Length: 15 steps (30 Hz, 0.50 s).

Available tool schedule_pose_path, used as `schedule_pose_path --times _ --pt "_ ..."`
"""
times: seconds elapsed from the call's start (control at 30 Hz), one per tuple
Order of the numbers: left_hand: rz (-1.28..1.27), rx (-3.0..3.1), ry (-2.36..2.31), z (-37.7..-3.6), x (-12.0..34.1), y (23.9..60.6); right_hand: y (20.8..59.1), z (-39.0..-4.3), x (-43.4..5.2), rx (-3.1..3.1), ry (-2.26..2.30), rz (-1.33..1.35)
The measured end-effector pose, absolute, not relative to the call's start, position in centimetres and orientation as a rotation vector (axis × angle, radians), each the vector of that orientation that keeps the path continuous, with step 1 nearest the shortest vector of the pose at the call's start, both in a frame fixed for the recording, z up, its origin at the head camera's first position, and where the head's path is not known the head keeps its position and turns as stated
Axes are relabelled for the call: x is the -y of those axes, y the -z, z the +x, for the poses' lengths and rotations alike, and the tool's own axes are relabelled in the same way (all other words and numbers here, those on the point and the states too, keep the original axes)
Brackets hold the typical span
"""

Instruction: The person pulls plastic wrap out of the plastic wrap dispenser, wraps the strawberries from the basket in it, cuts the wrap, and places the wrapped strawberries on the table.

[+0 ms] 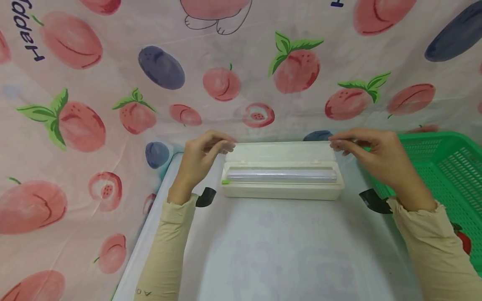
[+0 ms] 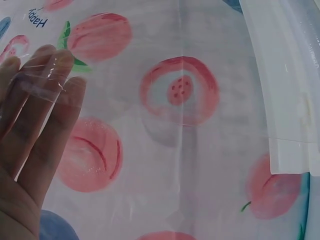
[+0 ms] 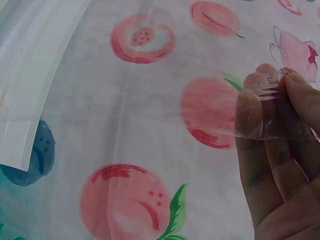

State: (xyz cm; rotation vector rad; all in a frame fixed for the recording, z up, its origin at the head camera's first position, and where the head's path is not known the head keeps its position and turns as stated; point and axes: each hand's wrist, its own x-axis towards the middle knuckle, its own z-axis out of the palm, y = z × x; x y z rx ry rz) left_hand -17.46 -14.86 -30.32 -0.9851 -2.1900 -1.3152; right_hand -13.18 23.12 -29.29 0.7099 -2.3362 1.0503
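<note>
A white cling film dispenser [image 1: 282, 192] stands on the table with its lid [image 1: 280, 151] raised. Inside lies a roll of cling film [image 1: 282, 175], and a small green piece [image 1: 225, 182] shows at the front left. Between the two hands stretches a sheet of clear cling film [image 3: 267, 92], hard to see in the head view. My left hand [image 1: 199, 156] pinches one corner above the lid's left end; in the left wrist view film wraps over the fingertips. At the lid's right end, my right hand [image 1: 384, 159] pinches the other corner between thumb and fingers.
A green plastic basket [image 1: 448, 140] stands at the right, beside and partly behind the right forearm. Something red [image 1: 466, 242] shows in it by the sleeve. A fruit-print cloth [image 1: 233, 50] hangs behind the white table [image 1: 278, 251].
</note>
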Motion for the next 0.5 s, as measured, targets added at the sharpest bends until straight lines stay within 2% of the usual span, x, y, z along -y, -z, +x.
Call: schedule_pose_path --times 0.5 --pt "-0.998 2.124 1.307 -17.19 14.91 29.74 28.26 -12.65 -23.06 2.303 -1.098 0.735"
